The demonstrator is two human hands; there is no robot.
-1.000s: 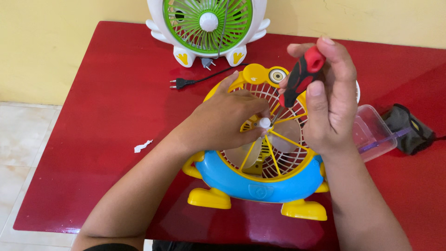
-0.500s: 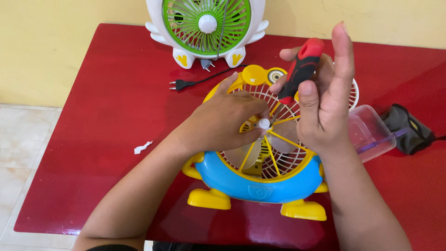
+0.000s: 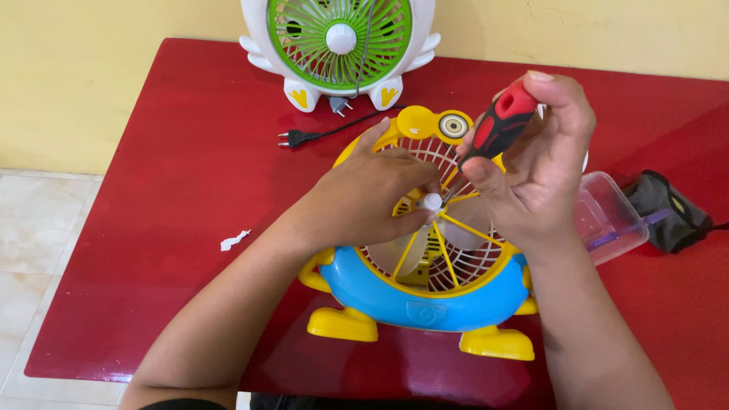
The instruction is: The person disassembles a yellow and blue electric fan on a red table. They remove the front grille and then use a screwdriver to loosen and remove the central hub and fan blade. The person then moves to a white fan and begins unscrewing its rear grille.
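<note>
Your left hand (image 3: pixel 372 201) lies across the middle of the frame, palm down on the grille of the blue and yellow toy fan (image 3: pixel 421 288), which rests on its back on the red table (image 3: pixel 175 182). The fingers of that hand curl loosely over the yellow spokes and pinch the small white hub cap (image 3: pixel 433 201) at the centre of the grille. Your right hand (image 3: pixel 539 178) sits just right of centre, clenched around the red and black handle of a screwdriver (image 3: pixel 497 129). The handle tilts up toward the upper right, and the thin metal shaft slants down and left, its tip meeting the grille just beside the white cap. You can see the pale fan blades through the spokes below both hands. The fan's yellow feet point toward the bottom edge of the frame, and its round eye sits at the top of the grille, just left of the screwdriver handle.

At the top centre a white and green fan (image 3: pixel 339 42) stands upright against the yellow wall. A black power plug (image 3: pixel 295 137) with its cord lies between the two fans. A clear plastic container (image 3: pixel 607 216) sits right of your right hand, with a dark pouch (image 3: pixel 668 209) just beyond it near the right edge. A small white scrap (image 3: pixel 234 241) lies on the table at the left.
</note>
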